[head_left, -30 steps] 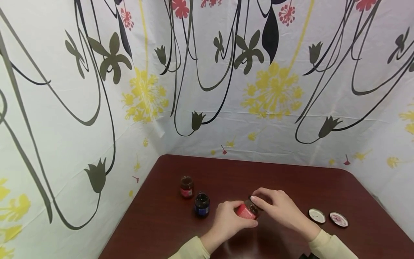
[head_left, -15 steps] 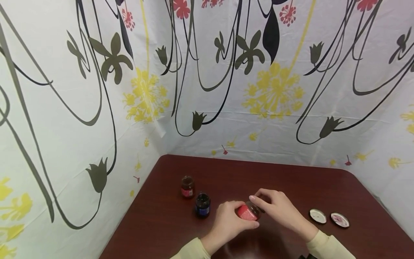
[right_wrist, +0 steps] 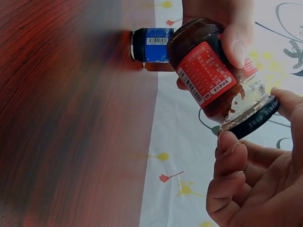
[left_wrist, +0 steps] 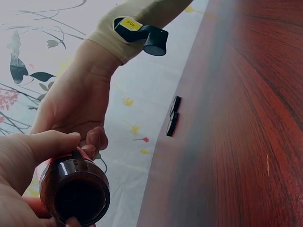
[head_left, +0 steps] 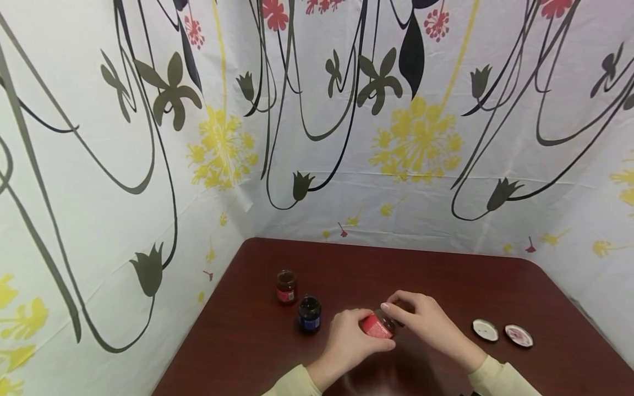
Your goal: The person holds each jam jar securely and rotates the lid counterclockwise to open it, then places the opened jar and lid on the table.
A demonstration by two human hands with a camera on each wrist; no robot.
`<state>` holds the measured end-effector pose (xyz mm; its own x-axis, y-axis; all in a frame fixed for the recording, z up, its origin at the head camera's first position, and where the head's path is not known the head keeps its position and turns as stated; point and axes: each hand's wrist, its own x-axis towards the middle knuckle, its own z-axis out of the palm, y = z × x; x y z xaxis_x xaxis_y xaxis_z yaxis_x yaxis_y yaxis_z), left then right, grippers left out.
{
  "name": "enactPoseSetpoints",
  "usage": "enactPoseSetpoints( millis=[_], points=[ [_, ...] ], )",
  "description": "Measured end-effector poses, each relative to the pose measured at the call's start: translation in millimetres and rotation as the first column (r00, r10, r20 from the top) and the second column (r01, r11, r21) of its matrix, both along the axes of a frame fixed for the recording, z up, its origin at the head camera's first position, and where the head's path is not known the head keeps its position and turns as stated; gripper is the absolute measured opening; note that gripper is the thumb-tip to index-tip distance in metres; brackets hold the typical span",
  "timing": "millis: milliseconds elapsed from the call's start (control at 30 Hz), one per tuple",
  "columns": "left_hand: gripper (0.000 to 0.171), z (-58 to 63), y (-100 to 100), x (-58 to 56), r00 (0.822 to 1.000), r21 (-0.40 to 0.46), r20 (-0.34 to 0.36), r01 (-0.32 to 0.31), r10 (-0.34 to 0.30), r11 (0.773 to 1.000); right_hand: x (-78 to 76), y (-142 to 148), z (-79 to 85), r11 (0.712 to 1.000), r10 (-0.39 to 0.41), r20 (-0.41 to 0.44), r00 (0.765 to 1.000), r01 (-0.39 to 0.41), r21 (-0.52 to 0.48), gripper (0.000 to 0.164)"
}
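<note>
In the head view my left hand [head_left: 346, 342] grips a glass jar [head_left: 377, 326] with a red label, held tilted above the table. Its dark base faces the left wrist camera, with the thumb and fingers around the glass [left_wrist: 78, 189]. A black lid [right_wrist: 253, 119] sits at the jar's mouth in the right wrist view. My right hand [head_left: 428, 324] pinches that lid's rim between thumb and fingers. Reddish-brown contents show through the clear neck. Whether the lid is loose or tight, I cannot tell.
Two lidless jars stand at the left of the dark red table [head_left: 396, 264]: one red-labelled [head_left: 286, 287], one blue-labelled [head_left: 309, 314]. Two lids [head_left: 485, 330] lie underside up at the right. Patterned cloth [head_left: 346, 137] surrounds the table's back and sides.
My right thumb and fingers have shifted slightly around the lid. The left hand and its jar stay in nearly the same place.
</note>
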<state>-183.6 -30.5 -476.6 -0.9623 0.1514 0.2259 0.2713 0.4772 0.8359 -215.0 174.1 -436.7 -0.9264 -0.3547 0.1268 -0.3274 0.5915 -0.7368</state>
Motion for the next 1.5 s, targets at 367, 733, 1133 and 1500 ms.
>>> enactPoseSetpoints(
  millis=[367,733,1133,1500],
  points=[
    [0.051,-2.2,-2,0.6,1.0,-0.003,0.003,0.001,-0.001,1.0,-1.3,5,-5.0,0.998,0.064,-0.009,0.998,-0.064,-0.02,0.022],
    [0.049,-2.5,-3,2.4,1.0,0.013,-0.001,0.022,-0.022,1.0,-1.0,10,-4.4,0.985,0.162,0.051,0.985,-0.159,-0.063,0.022],
    [0.049,-3.8,-5,0.9,0.999,-0.01,0.033,0.036,-0.036,0.999,1.1,13,-1.6,0.972,0.226,0.014,0.974,-0.225,-0.065,0.024],
    [0.044,-4.3,-7,0.0,0.996,-0.021,0.074,0.049,-0.048,0.999,-0.1,15,-3.5,0.97,0.24,-0.007,0.971,-0.241,-0.033,0.027]
  ],
)
